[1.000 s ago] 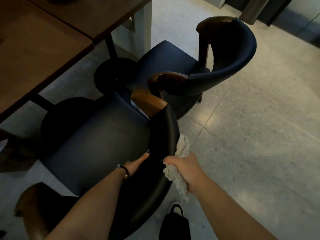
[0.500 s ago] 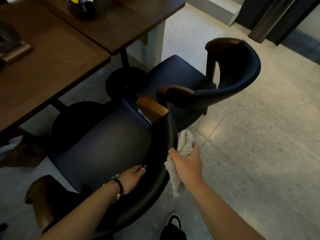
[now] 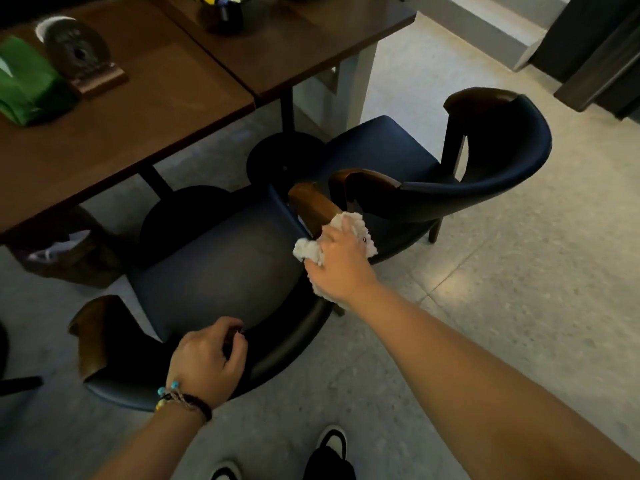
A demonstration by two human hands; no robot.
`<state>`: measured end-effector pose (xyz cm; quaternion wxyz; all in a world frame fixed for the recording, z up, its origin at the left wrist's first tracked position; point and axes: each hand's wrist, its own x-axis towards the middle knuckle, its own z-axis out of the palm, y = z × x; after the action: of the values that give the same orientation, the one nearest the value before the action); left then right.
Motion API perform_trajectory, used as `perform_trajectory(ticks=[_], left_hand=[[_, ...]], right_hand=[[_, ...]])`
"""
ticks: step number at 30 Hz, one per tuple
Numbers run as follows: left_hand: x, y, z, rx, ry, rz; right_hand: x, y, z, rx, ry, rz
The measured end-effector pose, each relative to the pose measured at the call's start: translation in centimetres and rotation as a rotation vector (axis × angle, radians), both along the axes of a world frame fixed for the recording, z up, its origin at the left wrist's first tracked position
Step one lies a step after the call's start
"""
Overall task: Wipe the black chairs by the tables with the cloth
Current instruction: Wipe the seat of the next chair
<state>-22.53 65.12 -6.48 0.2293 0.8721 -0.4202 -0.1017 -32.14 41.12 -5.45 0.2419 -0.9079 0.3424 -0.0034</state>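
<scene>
Two black chairs with curved backs and brown wooden arm ends stand by the tables. The near chair (image 3: 221, 271) is right below me. My left hand (image 3: 207, 362) grips the top of its curved backrest. My right hand (image 3: 341, 263) holds a white cloth (image 3: 360, 233) and presses it on the right side of the backrest, just behind the wooden arm end (image 3: 311, 206). The second chair (image 3: 485, 178) stands close beside it to the right, untouched.
Two dark wooden tables (image 3: 145, 109) stand beyond the chairs, on round black bases (image 3: 280, 161). On them lie a green packet (image 3: 24, 84), a round plaque on a stand (image 3: 79, 53) and a dark pot (image 3: 225, 15). My shoes (image 3: 329, 452) are on the pale floor.
My right hand slid the cloth forward along the backrest's outer right side up to the wooden arm end. My left hand shifted from inside the backrest to gripping its top. My head has lifted.
</scene>
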Motion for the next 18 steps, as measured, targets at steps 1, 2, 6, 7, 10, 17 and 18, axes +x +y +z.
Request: perform_trajectory(ticks=[1, 2, 6, 7, 10, 17, 18], left_hand=[[-0.1, 0.0, 0.1, -0.009, -0.015, 0.009], [-0.1, 0.0, 0.1, -0.011, -0.017, 0.02], [-0.2, 0.0, -0.1, 0.009, 0.016, 0.046], [-0.2, 0.1, -0.1, 0.014, 0.014, 0.046], [-0.3, 0.1, -0.1, 0.021, 0.014, 0.047], [-0.2, 0.0, 0.1, -0.021, 0.043, 0.041], [-0.2, -0.1, 0.2, -0.034, 0.038, 0.038]], right_hand=[[-0.4, 0.9, 0.1, -0.038, 0.013, 0.054], [-1.0, 2.0, 0.1, -0.058, 0.01, 0.112], [-2.6, 2.8, 1.0, -0.097, -0.027, 0.297], [-2.2, 1.6, 1.3, -0.152, -0.054, 0.309], [0.1, -2.1, 2.1, -0.083, -0.037, 0.13], [-0.3, 3.8, 0.3, -0.336, 0.178, 0.413], [-0.4, 4.0, 0.5, -0.342, 0.136, 0.489]])
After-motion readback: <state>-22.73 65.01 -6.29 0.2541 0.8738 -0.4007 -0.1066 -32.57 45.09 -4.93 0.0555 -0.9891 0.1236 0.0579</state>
